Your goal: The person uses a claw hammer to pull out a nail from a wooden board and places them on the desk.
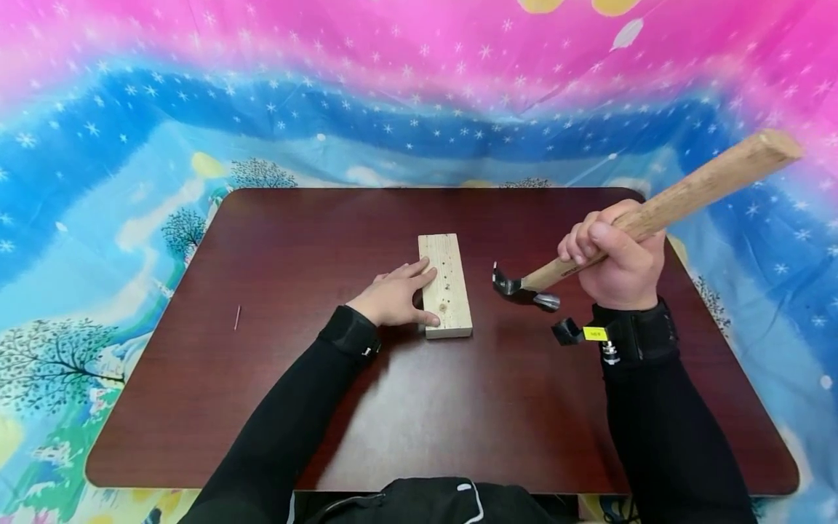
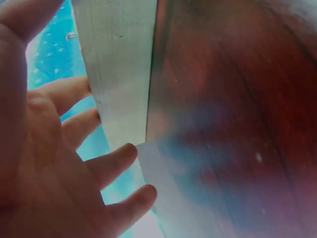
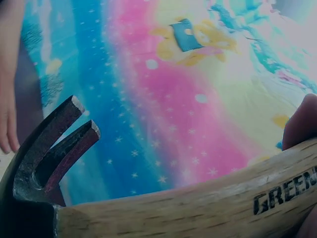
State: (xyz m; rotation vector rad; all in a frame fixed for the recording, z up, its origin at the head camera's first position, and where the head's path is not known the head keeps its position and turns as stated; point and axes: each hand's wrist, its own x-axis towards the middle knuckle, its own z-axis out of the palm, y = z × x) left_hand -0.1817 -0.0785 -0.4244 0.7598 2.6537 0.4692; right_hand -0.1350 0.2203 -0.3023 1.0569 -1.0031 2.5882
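A pale wooden block (image 1: 448, 287) lies lengthwise on the table, with several small dark marks along its top. My left hand (image 1: 396, 292) rests on its left side, fingers spread and fairly straight, thumb near the close end. In the left wrist view, those fingertips touch the edge of the block (image 2: 116, 59), and a small nail (image 2: 72, 36) sticks out beyond it. My right hand (image 1: 618, 255) grips a claw hammer (image 1: 707, 178) by its wooden handle, raised right of the block. The hammer's black metal head hangs low, apart from the wood; its two-pronged claw (image 3: 54, 144) shows in the right wrist view.
A thin nail-like piece (image 1: 238, 317) lies on the dark red-brown table (image 1: 314, 233), left of my left arm. Colourful patterned cloth (image 1: 393, 94) hangs behind the table and along its sides. A small black camera (image 1: 567, 332) sticks out from the right wrist strap.
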